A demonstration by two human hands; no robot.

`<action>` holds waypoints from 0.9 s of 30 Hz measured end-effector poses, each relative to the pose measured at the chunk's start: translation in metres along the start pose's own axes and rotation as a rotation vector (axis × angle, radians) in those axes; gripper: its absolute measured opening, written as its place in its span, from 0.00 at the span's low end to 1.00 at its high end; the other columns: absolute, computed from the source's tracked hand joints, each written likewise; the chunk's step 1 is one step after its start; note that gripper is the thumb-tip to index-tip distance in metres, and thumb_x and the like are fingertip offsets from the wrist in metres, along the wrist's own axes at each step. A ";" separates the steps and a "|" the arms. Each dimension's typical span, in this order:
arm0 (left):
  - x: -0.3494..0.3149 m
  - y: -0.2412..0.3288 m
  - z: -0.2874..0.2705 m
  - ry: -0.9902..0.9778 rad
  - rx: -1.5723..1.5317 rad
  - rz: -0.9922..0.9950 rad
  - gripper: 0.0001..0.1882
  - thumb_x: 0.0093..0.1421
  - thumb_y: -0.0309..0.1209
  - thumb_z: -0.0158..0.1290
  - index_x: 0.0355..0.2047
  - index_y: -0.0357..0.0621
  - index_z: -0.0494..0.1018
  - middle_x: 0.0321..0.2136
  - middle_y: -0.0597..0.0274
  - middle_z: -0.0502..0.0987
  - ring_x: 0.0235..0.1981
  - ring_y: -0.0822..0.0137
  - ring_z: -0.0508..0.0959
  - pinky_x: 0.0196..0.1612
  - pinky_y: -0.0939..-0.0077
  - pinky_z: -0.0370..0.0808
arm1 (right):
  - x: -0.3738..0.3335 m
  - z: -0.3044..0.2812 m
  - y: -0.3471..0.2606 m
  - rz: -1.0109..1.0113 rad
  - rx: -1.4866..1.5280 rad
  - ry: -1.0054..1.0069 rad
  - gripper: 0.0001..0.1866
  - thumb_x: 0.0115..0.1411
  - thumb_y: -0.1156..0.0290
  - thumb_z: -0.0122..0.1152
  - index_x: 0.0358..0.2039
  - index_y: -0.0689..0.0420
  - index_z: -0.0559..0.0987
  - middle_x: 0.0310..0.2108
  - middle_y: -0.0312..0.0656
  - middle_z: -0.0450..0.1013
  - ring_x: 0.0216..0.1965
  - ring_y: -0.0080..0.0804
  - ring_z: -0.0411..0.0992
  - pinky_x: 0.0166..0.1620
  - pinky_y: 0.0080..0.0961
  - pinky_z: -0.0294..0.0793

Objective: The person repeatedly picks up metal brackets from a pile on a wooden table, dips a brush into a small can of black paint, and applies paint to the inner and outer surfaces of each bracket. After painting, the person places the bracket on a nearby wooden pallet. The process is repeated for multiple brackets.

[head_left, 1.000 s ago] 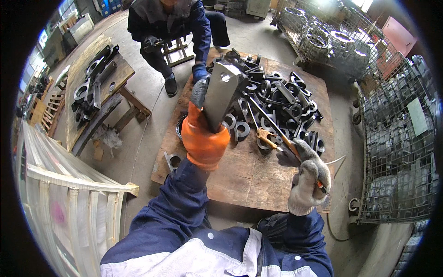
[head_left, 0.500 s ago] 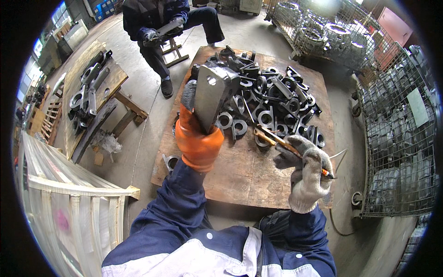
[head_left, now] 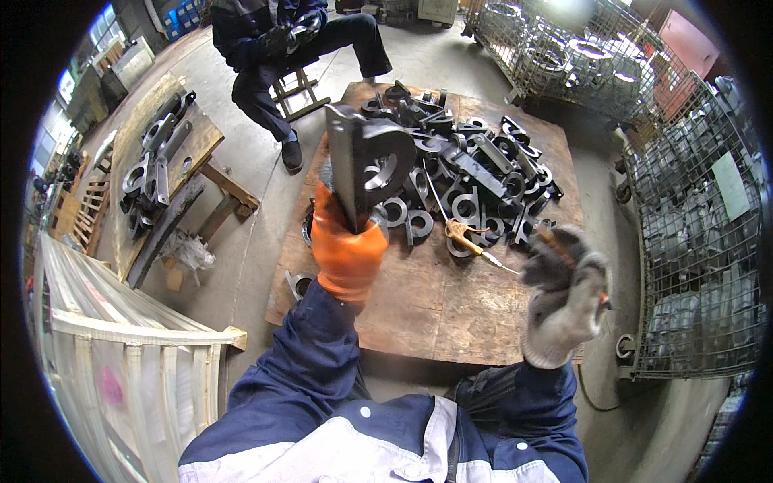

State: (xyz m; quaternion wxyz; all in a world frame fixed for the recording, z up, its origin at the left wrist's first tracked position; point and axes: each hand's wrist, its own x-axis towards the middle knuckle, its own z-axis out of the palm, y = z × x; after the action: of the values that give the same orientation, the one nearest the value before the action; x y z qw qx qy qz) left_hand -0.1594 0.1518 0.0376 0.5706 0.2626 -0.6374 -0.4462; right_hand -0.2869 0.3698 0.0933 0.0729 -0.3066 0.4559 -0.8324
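While the left hand [head_left: 348, 249], in an orange glove, grips a dark metal bracket [head_left: 366, 165] upright above a wooden pallet [head_left: 419, 298], the right hand [head_left: 564, 294], in a white glove, is clenched around a blurred tool. More brackets [head_left: 467, 169] lie heaped on the pallet, and a seated person [head_left: 282, 40] works beyond it.

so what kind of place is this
Most likely a metalworking shop or factory floor. Dark cut steel parts lie heaped on a low wooden board, wire mesh cages hold more metal pieces, and the left hand in an orange glove holds up a steel plate.
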 end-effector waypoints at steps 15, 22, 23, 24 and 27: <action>-0.027 0.015 -0.013 -0.979 -2.027 -1.438 0.28 0.64 0.41 0.50 0.60 0.38 0.64 0.08 0.76 0.69 0.06 0.79 0.65 0.15 0.81 0.68 | 0.029 0.003 0.080 -0.008 -0.293 -0.098 0.18 0.59 0.78 0.66 0.49 0.61 0.73 0.46 0.43 0.76 0.45 0.28 0.75 0.48 0.26 0.77; -0.044 0.024 -0.016 -1.085 -1.791 -1.341 0.30 0.64 0.48 0.51 0.55 0.35 0.66 0.08 0.73 0.69 0.06 0.77 0.64 0.14 0.80 0.67 | 0.029 0.009 0.087 0.331 -0.315 -0.316 0.30 0.56 0.81 0.68 0.58 0.62 0.67 0.56 0.45 0.71 0.55 0.31 0.72 0.57 0.27 0.76; -0.046 0.026 -0.016 -1.101 -1.758 -1.323 0.30 0.64 0.49 0.51 0.54 0.34 0.66 0.08 0.73 0.69 0.06 0.77 0.64 0.14 0.79 0.67 | 0.027 0.011 0.084 0.319 -0.205 -0.321 0.29 0.58 0.80 0.67 0.59 0.62 0.67 0.56 0.45 0.71 0.54 0.31 0.73 0.56 0.27 0.76; -0.048 0.028 -0.015 -1.113 -1.738 -1.314 0.31 0.64 0.51 0.51 0.53 0.34 0.66 0.08 0.72 0.69 0.06 0.77 0.64 0.14 0.79 0.67 | 0.026 0.012 0.081 0.316 -0.085 -0.328 0.27 0.60 0.78 0.66 0.59 0.62 0.68 0.55 0.45 0.73 0.53 0.31 0.73 0.55 0.27 0.77; -0.053 0.029 -0.011 -1.136 -1.691 -1.309 0.33 0.63 0.51 0.52 0.52 0.29 0.66 0.10 0.67 0.70 0.08 0.73 0.65 0.16 0.77 0.67 | 0.021 0.018 0.074 0.490 0.308 -0.242 0.23 0.61 0.78 0.64 0.57 0.62 0.70 0.51 0.46 0.76 0.49 0.31 0.76 0.50 0.25 0.78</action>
State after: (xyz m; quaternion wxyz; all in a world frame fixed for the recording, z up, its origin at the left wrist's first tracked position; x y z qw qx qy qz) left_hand -0.1325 0.2066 0.0361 -0.1329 -0.1537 -0.0505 -0.9778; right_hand -0.3052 0.3055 0.0506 0.3706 -0.2699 0.3725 -0.8069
